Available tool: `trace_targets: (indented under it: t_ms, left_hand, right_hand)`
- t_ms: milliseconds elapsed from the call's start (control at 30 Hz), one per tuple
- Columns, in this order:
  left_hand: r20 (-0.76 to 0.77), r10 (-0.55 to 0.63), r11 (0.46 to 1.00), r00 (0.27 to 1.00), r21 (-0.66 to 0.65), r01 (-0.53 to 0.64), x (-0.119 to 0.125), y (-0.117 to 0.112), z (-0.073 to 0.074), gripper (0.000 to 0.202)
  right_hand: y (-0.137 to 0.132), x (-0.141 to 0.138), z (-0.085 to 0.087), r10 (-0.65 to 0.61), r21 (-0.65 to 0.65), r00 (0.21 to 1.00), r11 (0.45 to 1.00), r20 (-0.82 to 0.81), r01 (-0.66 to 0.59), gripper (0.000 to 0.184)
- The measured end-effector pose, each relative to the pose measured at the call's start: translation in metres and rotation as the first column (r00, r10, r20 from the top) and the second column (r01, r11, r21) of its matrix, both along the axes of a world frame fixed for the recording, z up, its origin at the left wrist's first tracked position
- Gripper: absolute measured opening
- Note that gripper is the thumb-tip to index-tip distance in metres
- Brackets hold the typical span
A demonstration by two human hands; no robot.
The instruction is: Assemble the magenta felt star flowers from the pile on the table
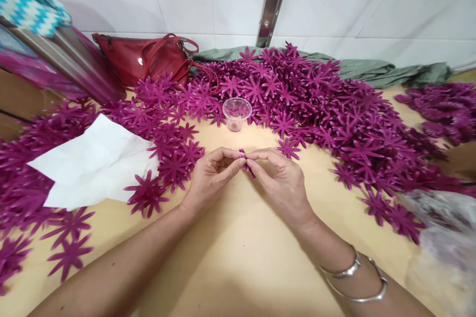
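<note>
My left hand (213, 173) and my right hand (282, 181) meet over the middle of the table. Both pinch a small purple flower piece (248, 168) between thumb and fingertips; most of it is hidden by the fingers. A clear plastic cup (237, 115) stands just beyond my hands. Large heaps of purple star-shaped flower pieces (293, 94) curve around the far side and both sides. A small stack of the same pieces (148, 193) lies left of my left hand, partly on a white sheet (100, 163).
A red handbag (148, 59) rests behind the heap at the far left, near a metal post (82, 59). Green cloth (390, 72) runs along the white tiled wall (334, 0). Clear plastic bags (442, 252) lie on the table (230, 262) at the right.
</note>
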State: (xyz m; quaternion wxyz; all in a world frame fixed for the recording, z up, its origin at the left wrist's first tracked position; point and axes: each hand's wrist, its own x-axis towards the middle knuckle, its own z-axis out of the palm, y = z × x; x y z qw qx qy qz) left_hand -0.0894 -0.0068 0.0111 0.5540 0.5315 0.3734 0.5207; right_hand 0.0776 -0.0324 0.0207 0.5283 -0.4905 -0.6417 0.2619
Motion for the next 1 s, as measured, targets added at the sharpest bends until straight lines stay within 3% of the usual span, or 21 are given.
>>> trace_targets:
  t_ms: [133, 267, 467, 667, 833, 1000]
  left_hand:
    - [-0.102, 0.037, 0.997, 0.994, 0.076, -0.029, -0.001, -0.002, -0.003, 0.016]
    - [-0.219, 0.11, 0.976, 0.969, 0.21, -0.064, -0.001, -0.003, -0.004, 0.013]
    - [-0.319, 0.189, 0.942, 0.929, 0.325, -0.08, 0.0, -0.006, -0.002, 0.006]
    - [-0.355, 0.203, 0.933, 0.913, 0.353, -0.071, 0.0, -0.007, 0.002, 0.003]
    - [-0.383, 0.263, 0.907, 0.886, 0.411, -0.092, 0.0, -0.009, 0.008, 0.003]
    - [-0.394, 0.241, 0.939, 0.887, 0.327, -0.11, 0.002, -0.01, 0.009, 0.002]
  right_hand:
    - [-0.002, 0.001, 0.005, -0.094, 0.255, 0.951, 0.967, 0.293, 0.016, 0.009]
    - [-0.004, -0.001, 0.006, -0.133, 0.31, 0.932, 0.95, 0.339, 0.023, 0.01]
    - [-0.003, -0.004, 0.004, -0.036, 0.013, 0.998, 0.999, 0.046, 0.036, 0.011]
    - [0.002, 0.001, 0.004, 0.028, -0.24, 0.98, 0.968, -0.198, -0.077, 0.008]
    - [0.002, 0.002, 0.006, 0.065, -0.282, 0.977, 0.952, -0.202, -0.121, 0.009]
    - [-0.004, -0.006, 0.006, -0.013, -0.234, 0.999, 0.972, -0.045, 0.002, 0.009]
